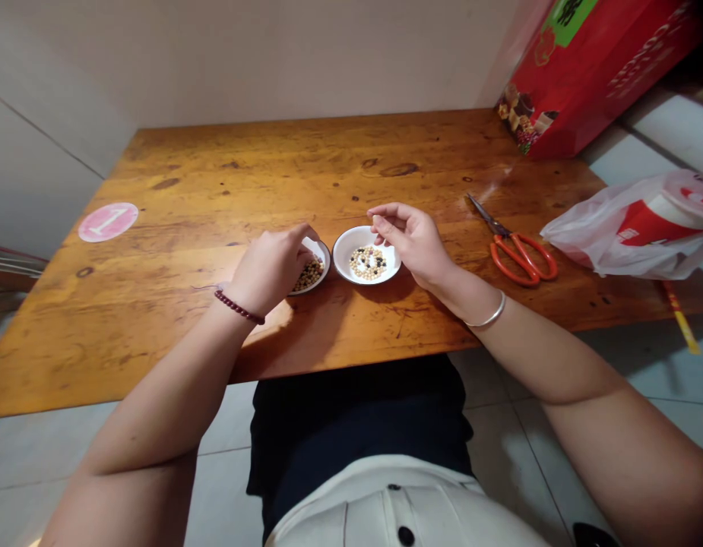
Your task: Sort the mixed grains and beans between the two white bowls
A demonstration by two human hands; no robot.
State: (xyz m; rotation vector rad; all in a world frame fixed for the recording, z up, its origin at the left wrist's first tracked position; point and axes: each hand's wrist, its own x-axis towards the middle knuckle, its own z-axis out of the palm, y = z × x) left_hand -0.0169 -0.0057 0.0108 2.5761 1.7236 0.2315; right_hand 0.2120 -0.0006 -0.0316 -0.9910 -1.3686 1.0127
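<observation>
Two small white bowls with dark rims stand side by side on the wooden table. My left hand (274, 262) is curled over the left bowl (323, 252), partly covering it. Its fingers bend down toward the mixed pale and dark beans (310, 275) there; whatever the fingertips hold is hidden. At the right bowl (343, 247), my right hand (411, 237) is raised over the far right rim. Thumb and index finger are pinched together, and anything between them is too small to make out. Pale and black beans (367, 263) lie spread on this bowl's bottom.
Scissors with orange handles (522, 258) lie right of my right hand. Farther right, a plastic bag (605, 235) holds a red and white cup (664, 216). A red box (602, 76) stands at the back right. A round pink label marked 1 (108, 222) is on the table's left.
</observation>
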